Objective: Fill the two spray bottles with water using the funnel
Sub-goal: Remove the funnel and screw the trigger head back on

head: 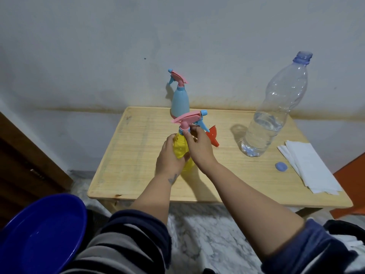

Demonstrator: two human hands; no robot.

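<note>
Yellow bottle in hand at mid-table; filling progress uncertain.
Left hand (170,159) grips the yellow spray bottle (180,148); right hand (198,145) pinches its collar. Blue spray bottle (180,102) capped; funnel (211,137) idle; water bottle (274,113) uncapped.

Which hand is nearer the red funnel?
Right. The right hand, pinching the yellow spray bottle's collar, sits just in front of the funnel; the left hand grips the bottle's far side.
</note>
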